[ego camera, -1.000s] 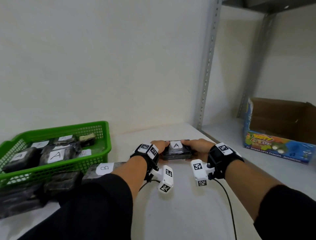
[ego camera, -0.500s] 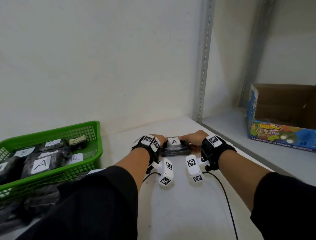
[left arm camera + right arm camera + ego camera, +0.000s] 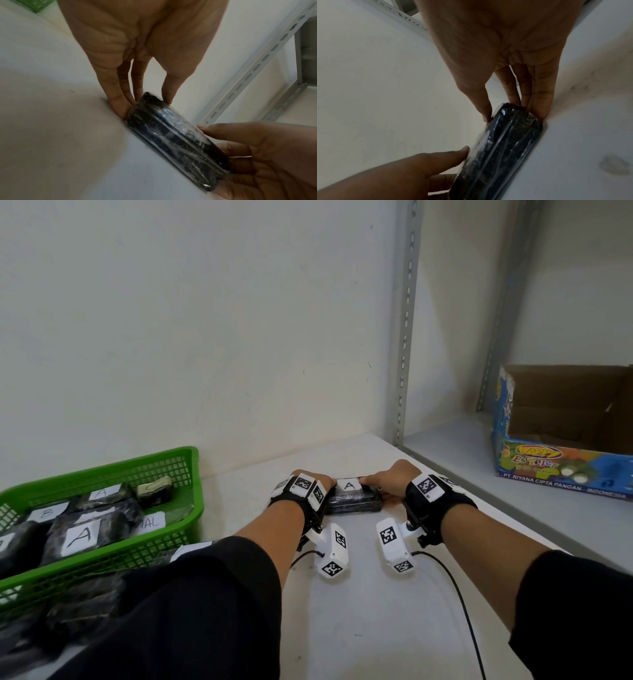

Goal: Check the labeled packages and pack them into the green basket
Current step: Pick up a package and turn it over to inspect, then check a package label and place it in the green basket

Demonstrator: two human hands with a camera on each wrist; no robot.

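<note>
Both hands pinch one black wrapped package (image 3: 352, 499), labeled A, between thumb and fingers: the left hand (image 3: 310, 484) at its left end, the right hand (image 3: 394, 479) at its right. It rests on the white tabletop (image 3: 376, 611), right of the green basket (image 3: 185, 474) holding other labeled packages.

A black, plastic-wrapped package (image 3: 352, 498) with a white "A" label lies flat on the white table. To its left, the green basket (image 3: 171, 529) holds several dark packages labelled A and B.
</note>
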